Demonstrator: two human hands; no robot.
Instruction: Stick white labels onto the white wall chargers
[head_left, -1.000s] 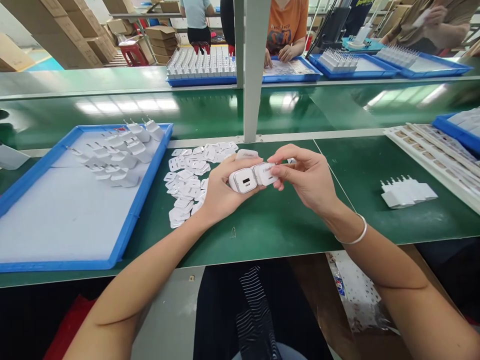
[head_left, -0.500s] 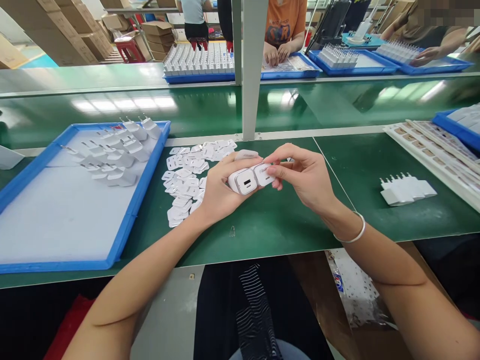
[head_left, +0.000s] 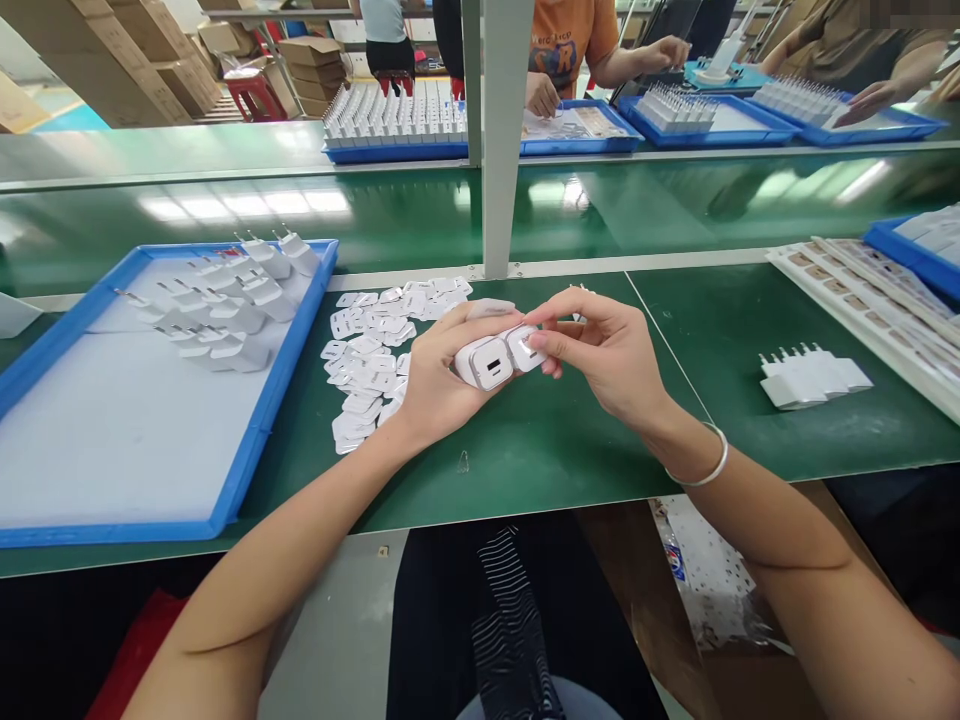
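- Green bench (head_left: 570, 440): spans the view, under nearly everything near the hands.
- Blue tray (head_left: 262, 430), at left: holds upright-pronged white plugs (head_left: 232, 315) toward its far right corner.
- Pale post (head_left: 501, 150): rises just beyond the hands, hiding part of the far side, near a person in orange (head_left: 566, 45).
- White slotted rack (head_left: 862, 310): lies slanted at right, well apart from the hands.
- Left hand (head_left: 442, 370): wrapped around a white charger (head_left: 484, 363), ports showing, above the bench; partly hides the loose plates.
- Right hand (head_left: 611, 345): pinched narrow, fingertips on a second white piece (head_left: 525, 347) touching the charger's right side.
- Loose white plates (head_left: 367, 370): heaped between tray and left hand.
- White plug row (head_left: 814, 380): rests right of the right hand.
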